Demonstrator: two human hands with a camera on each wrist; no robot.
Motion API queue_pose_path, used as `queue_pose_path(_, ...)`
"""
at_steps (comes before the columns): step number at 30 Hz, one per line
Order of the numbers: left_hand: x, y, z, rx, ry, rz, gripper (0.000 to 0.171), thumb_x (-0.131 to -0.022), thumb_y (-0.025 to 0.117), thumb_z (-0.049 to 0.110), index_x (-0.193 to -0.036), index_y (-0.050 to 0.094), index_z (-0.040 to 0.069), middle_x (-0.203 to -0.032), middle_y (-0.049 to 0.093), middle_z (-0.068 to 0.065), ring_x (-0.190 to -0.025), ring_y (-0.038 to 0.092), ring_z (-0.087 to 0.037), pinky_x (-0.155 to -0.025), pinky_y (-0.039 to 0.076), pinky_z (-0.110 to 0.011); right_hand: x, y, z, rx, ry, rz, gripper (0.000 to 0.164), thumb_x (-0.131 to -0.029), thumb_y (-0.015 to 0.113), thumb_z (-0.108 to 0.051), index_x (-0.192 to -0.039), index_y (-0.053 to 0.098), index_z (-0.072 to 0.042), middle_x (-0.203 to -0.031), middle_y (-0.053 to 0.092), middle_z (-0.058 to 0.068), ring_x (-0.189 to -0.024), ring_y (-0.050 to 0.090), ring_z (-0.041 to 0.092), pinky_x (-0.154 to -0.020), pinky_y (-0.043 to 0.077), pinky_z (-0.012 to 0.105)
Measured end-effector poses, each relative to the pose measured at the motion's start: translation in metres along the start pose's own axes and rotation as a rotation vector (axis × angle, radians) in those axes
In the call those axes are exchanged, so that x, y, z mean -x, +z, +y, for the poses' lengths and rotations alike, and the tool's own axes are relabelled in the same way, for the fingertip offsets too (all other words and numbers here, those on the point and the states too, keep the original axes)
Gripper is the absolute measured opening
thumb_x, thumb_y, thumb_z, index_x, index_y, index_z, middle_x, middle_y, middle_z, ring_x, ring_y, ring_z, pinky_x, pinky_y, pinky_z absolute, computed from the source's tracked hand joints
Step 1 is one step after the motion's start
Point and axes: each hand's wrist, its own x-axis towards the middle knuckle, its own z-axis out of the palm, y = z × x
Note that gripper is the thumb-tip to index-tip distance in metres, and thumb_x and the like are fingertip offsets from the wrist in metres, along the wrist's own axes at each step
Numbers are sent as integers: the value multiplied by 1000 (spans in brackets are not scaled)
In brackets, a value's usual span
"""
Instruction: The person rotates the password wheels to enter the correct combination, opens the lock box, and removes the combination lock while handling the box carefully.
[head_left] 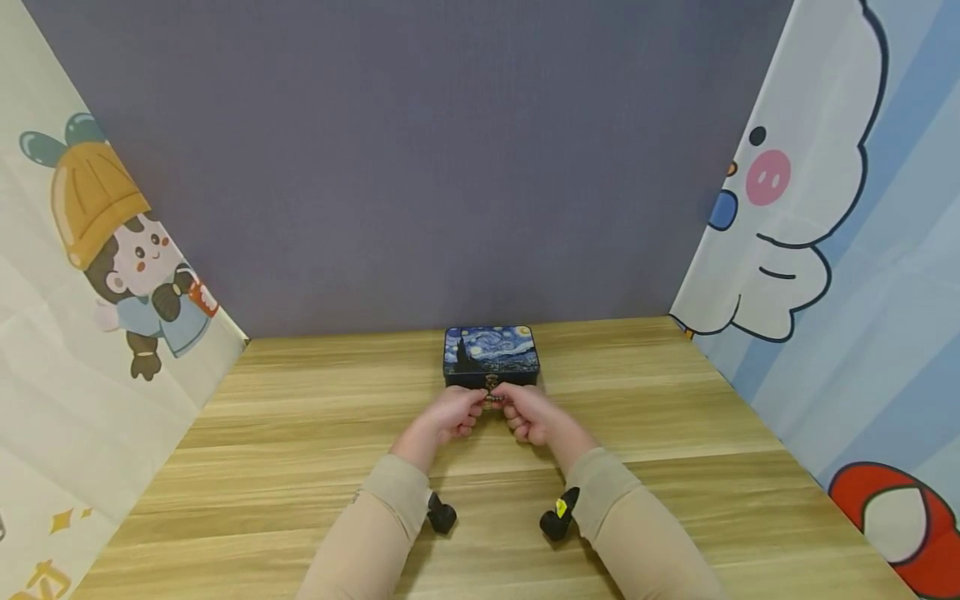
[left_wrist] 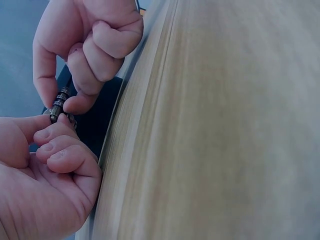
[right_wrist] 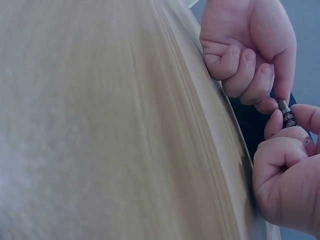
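Note:
A small box [head_left: 491,354] with a swirling blue night-sky picture on its lid stands closed at the back of the table, a brass clasp [head_left: 491,380] on its dark front. Just before the clasp is a small combination padlock [left_wrist: 60,101] with numbered dials. My left hand [head_left: 456,412] pinches one end of the padlock between thumb and forefinger. From the other side my right hand [head_left: 531,414] pinches it at the dials. The other fingers of both hands are curled in. Fingers partly cover the padlock, and its shackle cannot be made out.
The wood-grain table [head_left: 315,467] reaches back to a grey panel [head_left: 450,167]. Cartoon-printed curtains [head_left: 900,350] hang at both sides. A black wrist device [head_left: 557,523] sits at each sleeve cuff.

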Motion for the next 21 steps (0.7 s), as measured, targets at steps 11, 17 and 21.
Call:
queue_pose_path(11, -1, 1, -1, -7, 7, 11, 29, -107, 49, 23, -86, 54, 4, -61, 35, 5, -47, 25, -8, -46, 26, -23, 0, 2, 0, -13, -11, 17, 18, -91, 62, -22, -81, 57, -8, -54, 30, -9, -40, 23, 4, -37, 19, 20)
queue_pose_path(17, -2, 2, -1, -5, 13, 15, 29, -107, 50, 23, -85, 54, 4, -61, 34, 5, -47, 25, -8, -46, 26, -23, -2, 1, 1, -14, -18, 12, 18, -91, 63, -22, -80, 58, -8, -54, 31, -9, -40, 24, 4, -38, 19, 19)
queue_pose_path(21, -2, 1, -1, -5, 17, 9, 29, -107, 50, 23, -87, 55, 3, -61, 34, 5, -47, 24, -8, -46, 26, -23, -2, 1, 1, -9, -13, 24, 18, -90, 64, -22, -80, 58, -8, -54, 31, -9, -41, 24, 4, -38, 19, 19)
